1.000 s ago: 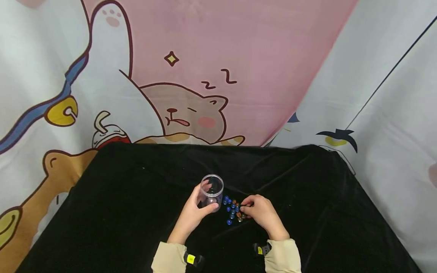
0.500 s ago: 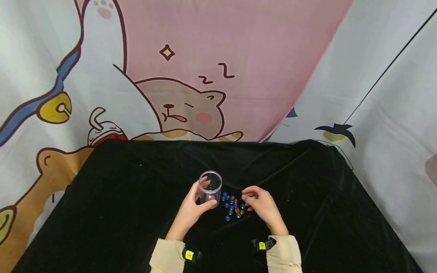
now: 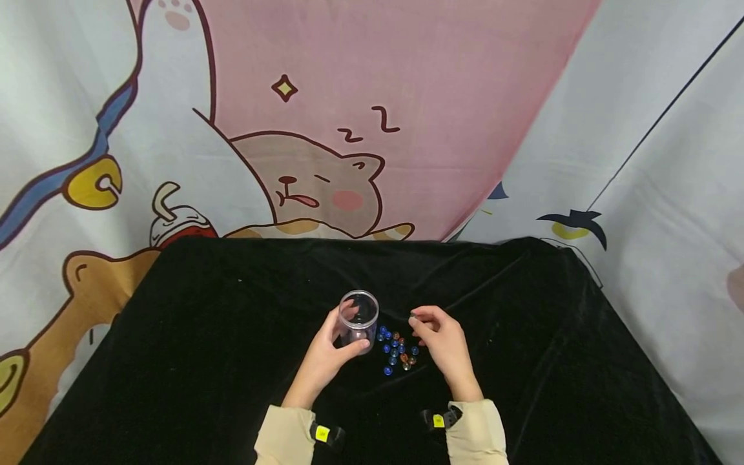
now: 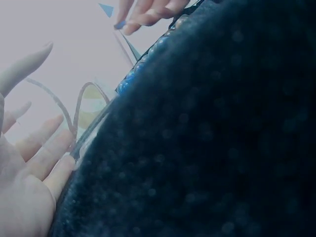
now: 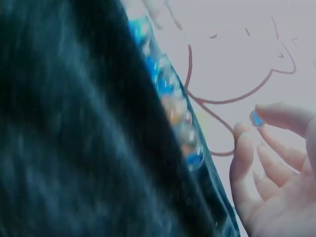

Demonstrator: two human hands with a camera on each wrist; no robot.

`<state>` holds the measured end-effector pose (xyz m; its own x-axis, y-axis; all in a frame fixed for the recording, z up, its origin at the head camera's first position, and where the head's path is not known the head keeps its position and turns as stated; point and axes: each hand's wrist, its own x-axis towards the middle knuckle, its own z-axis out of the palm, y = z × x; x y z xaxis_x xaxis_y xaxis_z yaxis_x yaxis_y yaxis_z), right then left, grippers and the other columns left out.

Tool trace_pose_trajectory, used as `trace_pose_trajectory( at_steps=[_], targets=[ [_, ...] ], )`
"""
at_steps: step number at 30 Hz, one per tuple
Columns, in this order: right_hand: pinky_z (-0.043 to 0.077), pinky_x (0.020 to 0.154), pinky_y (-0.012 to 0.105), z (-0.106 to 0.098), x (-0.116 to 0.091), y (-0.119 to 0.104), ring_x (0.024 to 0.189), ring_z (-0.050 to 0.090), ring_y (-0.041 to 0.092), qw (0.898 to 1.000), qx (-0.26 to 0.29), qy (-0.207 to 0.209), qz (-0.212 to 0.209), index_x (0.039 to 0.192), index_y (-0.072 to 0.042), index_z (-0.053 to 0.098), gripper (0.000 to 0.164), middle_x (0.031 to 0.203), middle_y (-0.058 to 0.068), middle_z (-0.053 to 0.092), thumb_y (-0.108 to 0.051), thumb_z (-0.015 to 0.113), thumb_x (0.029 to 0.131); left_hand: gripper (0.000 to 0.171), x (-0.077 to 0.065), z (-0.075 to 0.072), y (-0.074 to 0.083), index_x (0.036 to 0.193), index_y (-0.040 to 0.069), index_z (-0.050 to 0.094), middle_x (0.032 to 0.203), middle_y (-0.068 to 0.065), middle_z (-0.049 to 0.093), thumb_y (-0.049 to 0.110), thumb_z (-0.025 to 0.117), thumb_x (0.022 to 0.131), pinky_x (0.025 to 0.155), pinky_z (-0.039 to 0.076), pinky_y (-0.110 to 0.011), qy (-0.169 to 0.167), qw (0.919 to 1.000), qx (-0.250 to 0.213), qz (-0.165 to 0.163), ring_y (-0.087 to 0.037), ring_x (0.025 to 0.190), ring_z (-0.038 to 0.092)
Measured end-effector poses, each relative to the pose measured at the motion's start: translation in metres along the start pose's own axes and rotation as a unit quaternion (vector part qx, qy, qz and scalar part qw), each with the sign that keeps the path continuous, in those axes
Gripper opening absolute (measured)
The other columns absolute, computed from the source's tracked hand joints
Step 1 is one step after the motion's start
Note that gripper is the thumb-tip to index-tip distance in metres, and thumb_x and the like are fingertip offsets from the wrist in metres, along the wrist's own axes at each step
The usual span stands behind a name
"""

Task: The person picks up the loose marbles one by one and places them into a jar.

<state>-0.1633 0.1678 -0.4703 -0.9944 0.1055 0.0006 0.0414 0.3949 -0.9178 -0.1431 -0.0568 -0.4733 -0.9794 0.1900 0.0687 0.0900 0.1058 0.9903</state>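
Observation:
My left hand (image 3: 328,355) holds a clear plastic cup (image 3: 358,321) round its side, the open mouth facing up. To the right of the cup lies a loose group of glass marbles (image 3: 393,351), blue, orange and clear. Just above and beyond the marbles, my right hand (image 3: 444,339) pinches one small marble between thumb and forefinger. In the right wrist view that marble (image 5: 256,118) shows blue at the fingertips. The left wrist view shows the left palm (image 4: 29,187) and, at its top, the right fingers with a blue marble (image 4: 121,24).
A black velvety cloth (image 3: 232,361) covers the table. Behind it hangs a printed curtain (image 3: 453,97) with a sleeping cartoon bear. Both wrists carry dark straps with yellow tags, such as the left strap (image 3: 327,435).
My right hand has lifted from the right side of the marble group and moved away from me, a marble between its fingertips. The left hand still holds the cup; the head view tilted slightly.

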Motion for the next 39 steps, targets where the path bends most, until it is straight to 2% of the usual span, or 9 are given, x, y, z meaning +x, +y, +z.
trace_pose_trajectory(
  at_steps=[7,12,17,21,24,28,30,33,39],
  targets=[
    [0.050,0.065,0.038,0.008,-0.003,-0.012,0.074,0.060,0.020,0.998,0.068,0.014,-0.013,0.102,-0.011,0.062,0.028,0.091,0.002,0.062,-0.030,0.063,0.082,0.068,0.008,0.002,-0.028,0.131,0.034,0.036,0.128,0.007,0.046,0.030,0.072,0.074,0.102,0.024,-0.045,0.015,0.9997,0.018,0.011,-0.013,0.123,0.038],
    [0.049,0.065,0.042,0.015,-0.007,-0.023,0.074,0.060,0.020,0.995,0.090,0.019,-0.028,0.099,-0.015,0.063,0.031,0.090,0.001,0.062,-0.039,0.064,0.080,0.067,0.005,0.001,-0.016,0.133,0.028,0.036,0.130,0.001,0.045,0.026,0.071,0.076,0.103,0.023,-0.045,0.002,1.0000,0.008,0.000,-0.017,0.124,0.036],
    [0.048,0.063,0.044,0.023,-0.013,-0.033,0.075,0.059,0.029,0.993,0.104,0.015,-0.050,0.096,-0.016,0.064,0.031,0.086,0.002,0.063,-0.041,0.064,0.078,0.066,0.000,0.000,0.000,0.134,0.021,0.036,0.131,-0.006,0.045,0.019,0.070,0.077,0.103,0.024,-0.044,-0.004,1.0000,0.008,0.005,-0.023,0.124,0.036],
    [0.049,0.061,0.040,0.027,-0.017,-0.036,0.075,0.058,0.032,0.993,0.106,0.017,-0.058,0.094,-0.020,0.064,0.029,0.085,0.002,0.063,-0.043,0.063,0.078,0.067,-0.001,0.000,0.003,0.135,0.018,0.035,0.132,-0.006,0.045,0.019,0.070,0.078,0.103,0.024,-0.043,-0.009,0.9999,0.008,0.006,-0.021,0.124,0.036],
    [0.048,0.054,0.037,0.029,-0.020,-0.040,0.072,0.056,0.031,0.993,0.103,0.020,-0.058,0.094,-0.023,0.063,0.028,0.085,0.001,0.062,-0.045,0.062,0.078,0.068,0.000,0.000,0.002,0.135,0.018,0.035,0.131,-0.005,0.045,0.020,0.070,0.077,0.103,0.024,-0.044,-0.009,0.9999,0.006,0.004,-0.020,0.124,0.037],
    [0.046,0.053,0.029,0.029,-0.026,-0.049,0.074,0.056,0.026,0.990,0.120,0.028,-0.071,0.097,-0.020,0.063,0.024,0.089,0.000,0.060,-0.039,0.062,0.081,0.068,0.000,0.001,0.001,0.135,0.018,0.035,0.131,-0.004,0.046,0.021,0.070,0.077,0.103,0.024,-0.044,-0.008,0.9999,0.007,0.003,-0.020,0.124,0.037],
    [0.048,0.062,0.026,0.030,-0.030,-0.057,0.080,0.057,0.023,0.986,0.137,0.036,-0.091,0.098,-0.015,0.063,0.022,0.094,0.002,0.059,-0.031,0.061,0.083,0.068,0.000,0.001,0.001,0.135,0.019,0.035,0.131,-0.003,0.046,0.022,0.070,0.077,0.103,0.024,-0.043,-0.010,0.9999,0.009,0.002,-0.019,0.123,0.037],
    [0.046,0.082,0.031,0.031,-0.036,-0.066,0.093,0.057,0.019,0.978,0.164,0.042,-0.125,0.100,-0.005,0.061,0.020,0.102,0.005,0.058,-0.020,0.060,0.086,0.067,0.000,0.001,0.002,0.135,0.019,0.036,0.130,-0.004,0.046,0.022,0.070,0.077,0.102,0.025,-0.043,-0.013,0.9999,0.009,0.003,-0.019,0.123,0.038],
    [0.039,0.092,0.042,0.036,-0.039,-0.071,0.105,0.054,0.018,0.970,0.190,0.014,-0.153,0.102,0.003,0.059,0.022,0.114,0.011,0.055,-0.013,0.058,0.087,0.066,-0.001,0.001,0.003,0.134,0.020,0.037,0.130,-0.005,0.047,0.020,0.070,0.077,0.102,0.025,-0.044,-0.011,0.9999,0.008,0.005,-0.020,0.123,0.039]
  ],
)
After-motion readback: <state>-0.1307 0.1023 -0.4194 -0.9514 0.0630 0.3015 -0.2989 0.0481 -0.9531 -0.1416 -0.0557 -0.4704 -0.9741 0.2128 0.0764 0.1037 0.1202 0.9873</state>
